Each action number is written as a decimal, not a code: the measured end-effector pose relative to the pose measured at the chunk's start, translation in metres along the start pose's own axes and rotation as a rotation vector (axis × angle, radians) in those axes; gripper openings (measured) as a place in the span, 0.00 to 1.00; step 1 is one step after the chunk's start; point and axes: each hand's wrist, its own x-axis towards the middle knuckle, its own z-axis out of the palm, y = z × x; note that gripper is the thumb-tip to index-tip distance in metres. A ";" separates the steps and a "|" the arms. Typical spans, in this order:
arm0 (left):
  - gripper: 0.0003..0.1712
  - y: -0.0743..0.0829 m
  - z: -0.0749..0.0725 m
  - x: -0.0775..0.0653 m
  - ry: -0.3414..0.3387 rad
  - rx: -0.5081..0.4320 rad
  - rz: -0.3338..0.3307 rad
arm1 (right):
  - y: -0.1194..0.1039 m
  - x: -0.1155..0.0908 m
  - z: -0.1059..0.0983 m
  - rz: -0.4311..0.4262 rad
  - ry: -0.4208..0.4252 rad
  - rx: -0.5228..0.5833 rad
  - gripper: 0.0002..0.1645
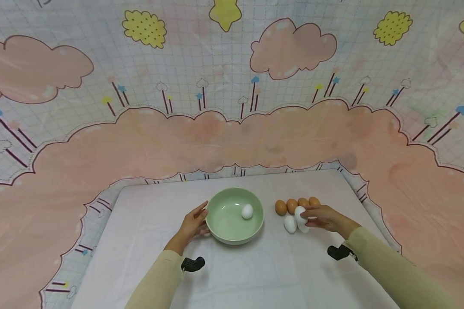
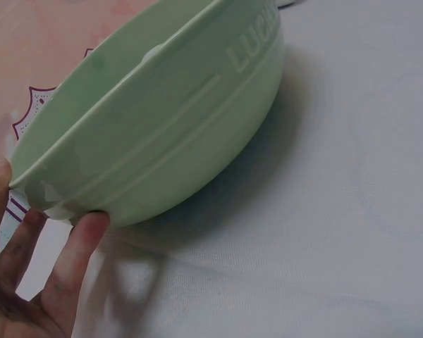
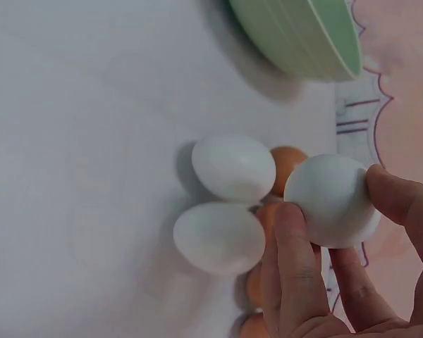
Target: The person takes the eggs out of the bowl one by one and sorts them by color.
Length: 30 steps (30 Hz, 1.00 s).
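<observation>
A light green bowl (image 1: 223, 216) stands on the table with one white egg (image 1: 247, 211) inside it. My left hand (image 1: 191, 224) holds the bowl at its left side; the thumb is at the rim and the fingertips (image 2: 92, 224) touch the outer wall. Between the thumb and fingers of my right hand (image 1: 328, 218) is another white egg (image 3: 331, 201), raised over the eggs to the right of the bowl. Two white eggs (image 3: 234, 167) lie side by side below it. Behind them runs a row of several brown eggs (image 1: 281, 207), partly hidden by the right hand in the right wrist view.
The table (image 1: 232, 274) has a pale white cover. Its back edge (image 1: 201, 180) meets a patterned cloth backdrop (image 1: 201, 141) with clouds and stars. A black wrist camera (image 1: 193, 264) sits on the left wrist and another camera (image 1: 338, 252) on the right.
</observation>
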 end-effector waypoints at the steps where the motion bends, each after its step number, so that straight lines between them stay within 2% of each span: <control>1: 0.29 0.000 0.000 0.000 -0.001 -0.002 0.001 | 0.001 -0.001 -0.003 0.003 0.007 -0.003 0.38; 7: 0.29 -0.002 -0.001 0.002 0.001 -0.004 0.002 | 0.006 -0.004 -0.016 -0.001 0.030 -0.015 0.32; 17: 0.29 0.000 0.000 0.001 0.005 0.012 0.005 | 0.021 0.002 -0.035 0.068 0.075 0.035 0.40; 23: 0.29 0.001 0.001 0.001 0.006 0.013 0.001 | 0.029 0.005 -0.042 0.092 0.114 0.038 0.39; 30: 0.29 0.000 0.000 0.000 0.010 0.017 -0.006 | 0.040 0.007 -0.045 0.073 0.128 0.036 0.31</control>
